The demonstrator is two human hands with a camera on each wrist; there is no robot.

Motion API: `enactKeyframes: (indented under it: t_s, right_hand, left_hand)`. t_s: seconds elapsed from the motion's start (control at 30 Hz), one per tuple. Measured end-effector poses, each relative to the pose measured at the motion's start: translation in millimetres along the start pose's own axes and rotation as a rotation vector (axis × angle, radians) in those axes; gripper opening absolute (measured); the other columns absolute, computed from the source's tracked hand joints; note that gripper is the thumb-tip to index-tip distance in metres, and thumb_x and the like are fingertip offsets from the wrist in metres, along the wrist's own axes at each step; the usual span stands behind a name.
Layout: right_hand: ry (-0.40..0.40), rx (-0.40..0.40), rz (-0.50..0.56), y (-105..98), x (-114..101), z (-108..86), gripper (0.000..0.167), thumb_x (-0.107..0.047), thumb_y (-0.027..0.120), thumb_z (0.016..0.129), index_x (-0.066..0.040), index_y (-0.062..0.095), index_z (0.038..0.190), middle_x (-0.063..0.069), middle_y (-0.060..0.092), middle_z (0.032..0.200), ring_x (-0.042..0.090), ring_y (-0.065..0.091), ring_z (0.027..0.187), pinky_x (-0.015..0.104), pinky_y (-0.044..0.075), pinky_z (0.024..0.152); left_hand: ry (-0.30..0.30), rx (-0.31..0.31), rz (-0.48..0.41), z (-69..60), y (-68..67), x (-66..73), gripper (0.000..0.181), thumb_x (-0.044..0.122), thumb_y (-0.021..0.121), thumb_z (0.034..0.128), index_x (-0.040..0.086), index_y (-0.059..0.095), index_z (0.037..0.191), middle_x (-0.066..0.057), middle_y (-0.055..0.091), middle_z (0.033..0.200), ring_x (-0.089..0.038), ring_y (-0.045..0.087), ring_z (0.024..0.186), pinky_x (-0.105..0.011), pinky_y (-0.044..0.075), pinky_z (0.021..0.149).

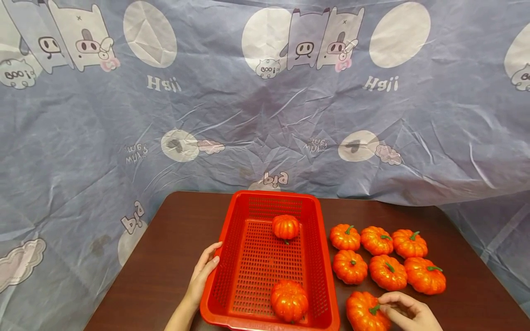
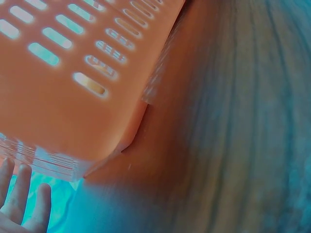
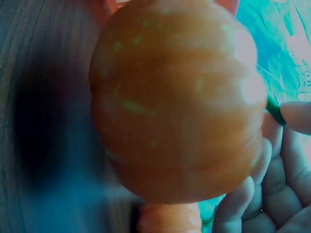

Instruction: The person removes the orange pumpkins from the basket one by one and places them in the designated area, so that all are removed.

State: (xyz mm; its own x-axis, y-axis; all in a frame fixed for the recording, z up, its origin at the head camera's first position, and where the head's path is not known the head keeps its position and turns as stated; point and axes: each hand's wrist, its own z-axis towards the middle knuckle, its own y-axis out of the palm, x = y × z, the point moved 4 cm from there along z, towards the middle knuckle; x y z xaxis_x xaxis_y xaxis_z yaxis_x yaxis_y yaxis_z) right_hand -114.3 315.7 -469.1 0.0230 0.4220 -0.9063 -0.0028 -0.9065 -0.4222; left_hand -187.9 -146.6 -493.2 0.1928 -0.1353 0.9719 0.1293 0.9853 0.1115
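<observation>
My right hand point(image 1: 407, 313) pinches the green stem of a small orange pumpkin point(image 1: 361, 309) between thumb and forefinger, just right of the red plastic basket point(image 1: 327, 276). In the right wrist view that pumpkin point(image 3: 175, 107) fills the middle, its stem at the thumb. My left hand point(image 1: 202, 276) touches the basket's left rim with fingers nearly straight; in the left wrist view its fingers point(image 2: 22, 194) are beside the slotted wall. Inside the basket sit two pumpkins, one toward the back point(image 1: 285, 226) and one near the front point(image 1: 289, 301).
Several more pumpkins point(image 1: 388, 272) stand in two rows on the dark brown table point(image 1: 182, 220), right of the basket. A grey-blue cloth point(image 1: 256, 115) with cartoon pigs hangs behind and around the table.
</observation>
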Motion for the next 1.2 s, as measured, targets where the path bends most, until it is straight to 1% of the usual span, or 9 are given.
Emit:
enactKeyframes:
  t_s: [0.13,0.23,0.3,0.53,0.73,0.9,1.03,1.13,1.2]
  right_hand:
    - [-0.037,-0.019,0.014,2,2,3.6,0.012,-0.002,0.063,0.087,0.005,0.063,0.096,-0.001,0.067,0.085,0.010,0.064,0.077,0.026,0.052,0.065]
    - [-0.016,-0.051,0.032,2,5,6.1,0.014,-0.004,0.062,0.087,0.006,0.062,0.097,-0.002,0.067,0.085,0.009,0.064,0.078,0.026,0.052,0.066]
    - [-0.004,-0.075,0.041,2,6,7.4,0.015,-0.004,0.062,0.088,0.007,0.062,0.098,-0.003,0.067,0.086,0.009,0.064,0.079,0.026,0.052,0.067]
    - [-0.070,-0.132,0.024,-2,6,12.5,0.013,0.001,0.059,0.088,0.009,0.060,0.098,-0.002,0.067,0.086,0.007,0.063,0.079,0.024,0.052,0.067]
    - [0.003,-0.240,0.006,-9,3,18.1,0.027,-0.006,0.055,0.093,0.016,0.054,0.109,-0.006,0.067,0.093,0.003,0.061,0.084,0.025,0.051,0.070]
    - [0.000,-0.318,-0.022,-14,-9,20.4,0.036,-0.011,0.053,0.096,0.018,0.050,0.117,0.004,0.067,0.102,0.001,0.061,0.089,0.025,0.051,0.072]
    - [-0.057,-0.207,-0.145,-16,-31,20.9,0.033,-0.014,0.059,0.093,0.010,0.056,0.116,0.000,0.067,0.101,0.001,0.061,0.088,0.023,0.051,0.070]
    - [-0.126,-0.094,-0.243,-16,-52,21.8,0.028,-0.015,0.065,0.089,-0.001,0.062,0.113,-0.004,0.065,0.102,0.000,0.061,0.086,0.023,0.050,0.068]
    - [-0.172,-0.063,-0.286,-15,-69,22.9,0.026,-0.019,0.066,0.088,-0.008,0.064,0.111,-0.007,0.064,0.103,0.000,0.061,0.087,0.023,0.051,0.068]
  left_hand:
    - [0.019,-0.044,-0.022,-0.6,0.8,0.4,0.041,0.015,0.035,0.1007,0.003,0.033,0.140,-0.018,0.027,0.145,-0.013,0.039,0.123,-0.028,0.042,0.093]
    - [0.031,-0.065,-0.040,-0.6,1.6,1.2,0.042,0.014,0.034,0.1012,0.001,0.031,0.141,-0.020,0.027,0.144,-0.016,0.043,0.120,-0.031,0.044,0.091]
    - [0.029,-0.055,-0.040,-0.3,1.7,1.4,0.041,0.014,0.035,0.1010,0.002,0.032,0.140,-0.019,0.029,0.143,-0.015,0.042,0.120,-0.030,0.044,0.092]
    - [0.003,0.000,-0.017,0.8,0.6,-0.1,0.040,0.014,0.037,0.0993,0.005,0.037,0.138,-0.015,0.030,0.143,-0.012,0.042,0.120,-0.028,0.044,0.090]
    - [0.011,-0.029,-0.030,0.7,0.6,1.0,0.040,0.015,0.037,0.1000,0.005,0.035,0.139,-0.018,0.031,0.141,-0.015,0.046,0.117,-0.032,0.045,0.090]
    - [0.025,-0.051,-0.040,0.2,0.6,1.7,0.041,0.015,0.036,0.1006,0.003,0.033,0.140,-0.022,0.032,0.140,-0.017,0.047,0.116,-0.033,0.046,0.089]
    - [0.015,-0.028,-0.044,0.4,0.3,0.6,0.040,0.014,0.037,0.1000,0.004,0.036,0.139,-0.019,0.033,0.139,-0.017,0.047,0.115,-0.032,0.046,0.089]
    - [0.014,-0.018,-0.041,0.5,0.3,0.3,0.040,0.014,0.037,0.0998,0.005,0.036,0.138,-0.019,0.034,0.138,-0.019,0.048,0.114,-0.032,0.046,0.088]
    - [0.013,-0.013,-0.038,0.4,0.1,-0.2,0.039,0.014,0.037,0.0998,0.004,0.036,0.138,-0.019,0.034,0.138,-0.019,0.048,0.114,-0.032,0.046,0.088]
